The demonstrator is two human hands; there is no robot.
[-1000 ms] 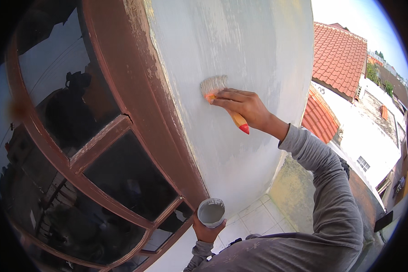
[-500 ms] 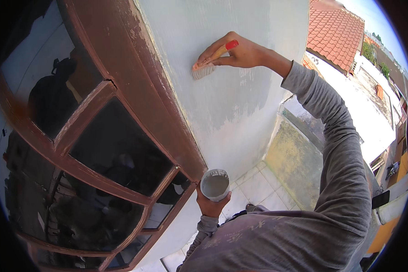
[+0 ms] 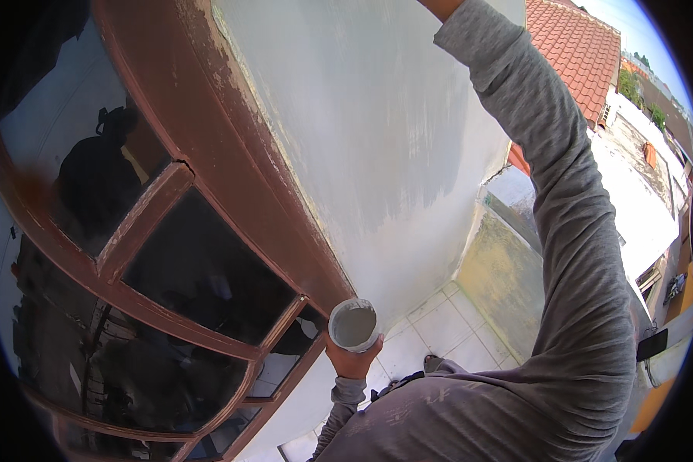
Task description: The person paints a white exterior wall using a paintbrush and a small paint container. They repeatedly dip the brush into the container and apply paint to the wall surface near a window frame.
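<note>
**Cup held low, right arm stretched up the wall**

By the brown window frame (image 3: 231, 177), the left hand (image 3: 352, 359) cups a small grey cup (image 3: 353, 325) from below, fingers wrapped round its base. It looks light and rigid, but open-topped, so best kept level. The right arm's grey sleeve (image 3: 562, 200) reaches up along the white wall (image 3: 377, 131); the hand itself is out of view, grip unknown.

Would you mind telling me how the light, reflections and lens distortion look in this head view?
Head view: daylight, wall evenly lit, no hard shadow; dark window panes mirror a silhouette; fisheye bends the brown frame and blacks out the corners; the cup in the left hand is sharp; the right sleeve runs out at the top edge, hand unseen.
</note>
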